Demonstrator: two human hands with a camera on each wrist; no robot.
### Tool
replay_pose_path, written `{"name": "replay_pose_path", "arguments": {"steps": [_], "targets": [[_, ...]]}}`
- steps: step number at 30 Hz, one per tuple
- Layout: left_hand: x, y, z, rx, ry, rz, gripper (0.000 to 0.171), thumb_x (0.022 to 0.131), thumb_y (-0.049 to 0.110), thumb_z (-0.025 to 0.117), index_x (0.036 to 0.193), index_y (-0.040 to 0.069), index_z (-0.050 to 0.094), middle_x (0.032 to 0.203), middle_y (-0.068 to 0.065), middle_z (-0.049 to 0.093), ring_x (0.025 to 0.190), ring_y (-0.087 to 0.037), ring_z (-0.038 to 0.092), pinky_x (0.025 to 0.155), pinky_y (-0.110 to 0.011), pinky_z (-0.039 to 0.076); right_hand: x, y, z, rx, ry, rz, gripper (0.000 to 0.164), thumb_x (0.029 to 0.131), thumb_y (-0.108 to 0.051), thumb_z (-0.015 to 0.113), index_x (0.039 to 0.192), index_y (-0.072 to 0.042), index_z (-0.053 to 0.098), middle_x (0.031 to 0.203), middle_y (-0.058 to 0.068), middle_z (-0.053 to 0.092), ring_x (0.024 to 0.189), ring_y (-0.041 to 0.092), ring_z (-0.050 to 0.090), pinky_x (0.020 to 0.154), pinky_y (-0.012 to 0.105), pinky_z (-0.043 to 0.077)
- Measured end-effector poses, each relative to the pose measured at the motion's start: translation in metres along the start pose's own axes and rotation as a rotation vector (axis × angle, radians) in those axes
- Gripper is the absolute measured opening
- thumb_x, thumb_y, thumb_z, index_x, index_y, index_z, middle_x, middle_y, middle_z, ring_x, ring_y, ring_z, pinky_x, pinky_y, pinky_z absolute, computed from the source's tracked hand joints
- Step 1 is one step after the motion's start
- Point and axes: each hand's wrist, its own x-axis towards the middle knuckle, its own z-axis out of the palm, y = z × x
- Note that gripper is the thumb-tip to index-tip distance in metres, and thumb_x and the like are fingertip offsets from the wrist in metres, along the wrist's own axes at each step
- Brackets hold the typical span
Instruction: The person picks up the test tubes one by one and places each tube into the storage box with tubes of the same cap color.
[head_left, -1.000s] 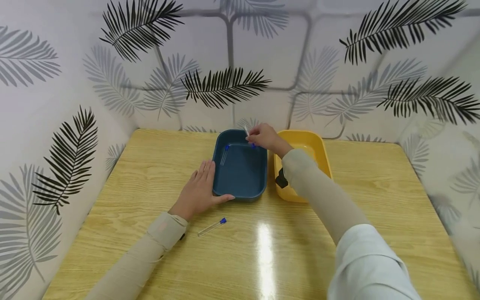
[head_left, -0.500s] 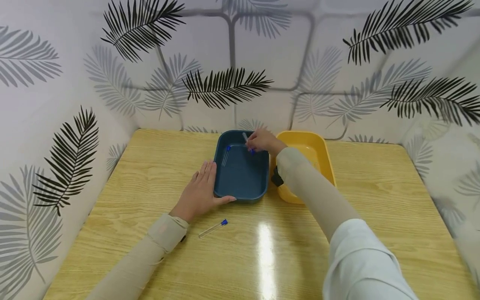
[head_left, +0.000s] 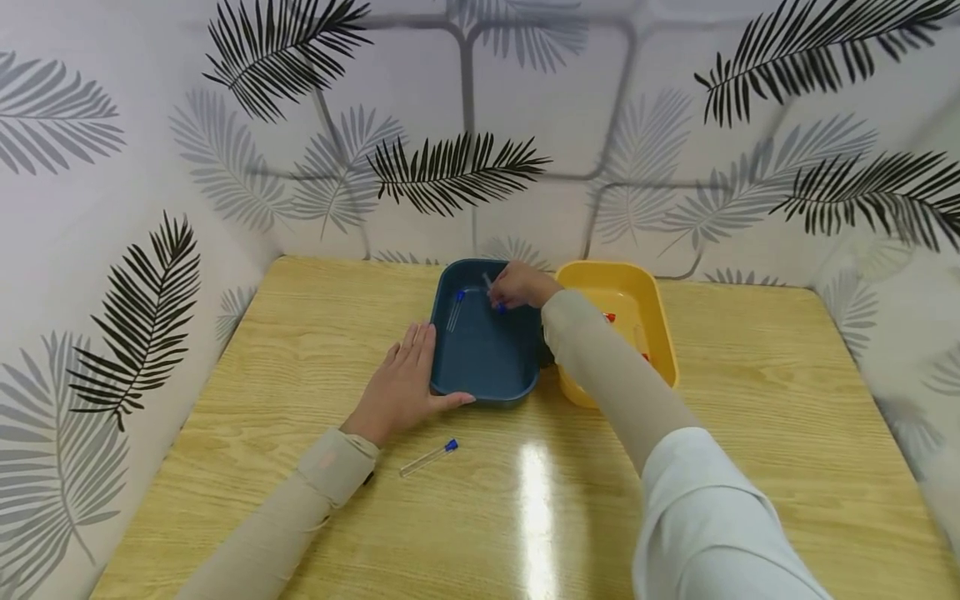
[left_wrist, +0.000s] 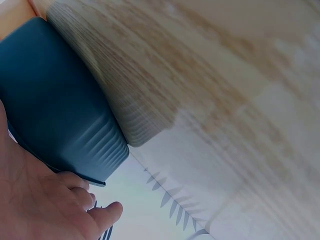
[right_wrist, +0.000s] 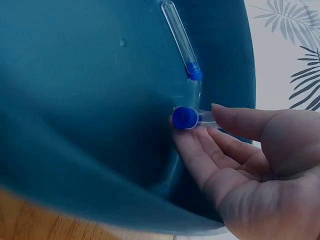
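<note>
My right hand [head_left: 517, 285] reaches into the far right part of a dark blue tray [head_left: 487, 398]. It pinches a clear test tube with a blue cap [right_wrist: 185, 118] between thumb and fingers, cap pointing down toward the tray floor. Another blue-capped test tube [right_wrist: 181, 40] lies inside the tray along its left side. My left hand [head_left: 401, 379] rests against the tray's near left corner, fingers straight along the left wall and thumb at the front. In the left wrist view that hand [left_wrist: 45, 200] lies at the tray's outer wall.
A third blue-capped test tube [head_left: 429, 458] lies on the wooden table [head_left: 300, 333] in front of the tray. Right of the tray stands a yellow tray [head_left: 663, 333] with red-capped tubes, partly hidden by my right sleeve. A leaf-patterned wall covering closes off the back.
My right hand has lowered the test tube a little deeper into the blue tray. My left hand stays against the tray.
</note>
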Motion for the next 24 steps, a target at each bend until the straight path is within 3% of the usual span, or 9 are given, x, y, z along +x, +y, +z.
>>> {"name": "replay_pose_path", "arguments": {"steps": [8,24], "targets": [[0.001,0.000,0.001,0.004,0.009,0.005,0.120,0.069,0.088,0.031,0.149,0.001,0.007,0.153,-0.017,0.013,0.141,-0.026,0.003,0.110,-0.045,0.017,0.004,0.002,0.004,-0.067,0.008,0.040,0.021,0.091,-0.006,0.056,0.101,0.009,0.066,0.090,0.014,0.068,0.069,0.015,0.055,0.070,0.027,0.051],[0.000,0.001,-0.001,0.010,-0.007,-0.009,0.120,0.069,0.089,0.030,0.149,0.002,0.007,0.153,-0.015,0.012,0.141,-0.026,0.004,0.110,-0.045,0.016,0.005,0.002,0.010,-0.004,0.018,0.068,0.025,0.090,-0.007,0.059,0.109,0.008,0.065,0.105,0.018,0.066,0.084,0.021,0.061,0.081,0.032,0.051]]}}
